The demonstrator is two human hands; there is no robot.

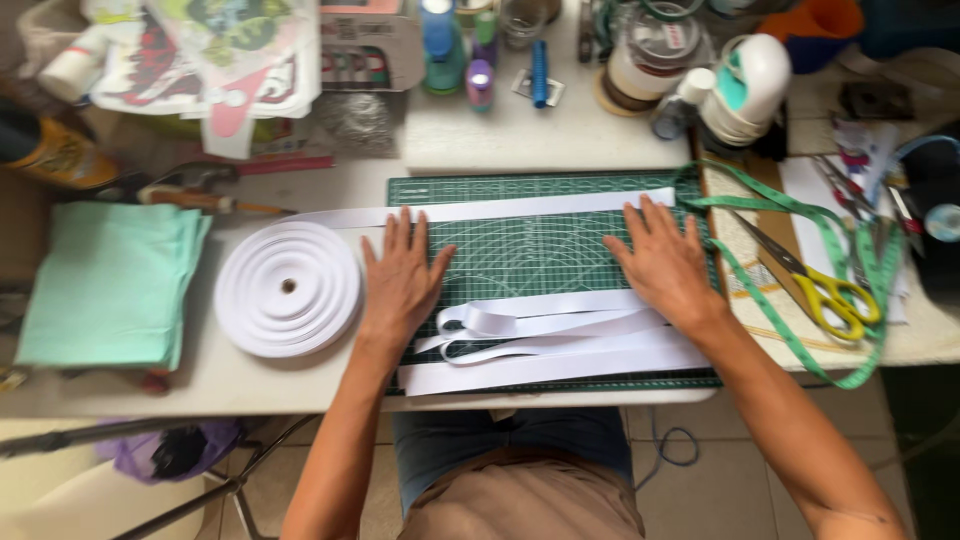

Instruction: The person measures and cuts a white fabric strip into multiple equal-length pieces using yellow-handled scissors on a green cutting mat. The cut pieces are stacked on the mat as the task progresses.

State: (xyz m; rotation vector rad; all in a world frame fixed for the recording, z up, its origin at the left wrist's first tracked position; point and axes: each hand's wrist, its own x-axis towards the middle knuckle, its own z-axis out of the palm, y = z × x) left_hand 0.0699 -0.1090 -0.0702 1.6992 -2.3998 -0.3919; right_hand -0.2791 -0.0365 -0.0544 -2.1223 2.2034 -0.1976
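A green cutting mat lies on the white table. A long white ribbon strip runs across the mat's far edge from a large white ribbon roll at the left. My left hand rests flat on the mat's left part, fingertips touching the strip. My right hand lies flat on the mat's right part, fingertips at the strip's right end. Both hands are spread and hold nothing. Several cut white ribbon pieces are piled on the mat's near edge, between my wrists.
Yellow-handled scissors and a green measuring tape lie right of the mat. Folded mint-green fabric sits at the left. Bottles, jars, a blue tool and packaging crowd the table's far side. Pliers lie behind the roll.
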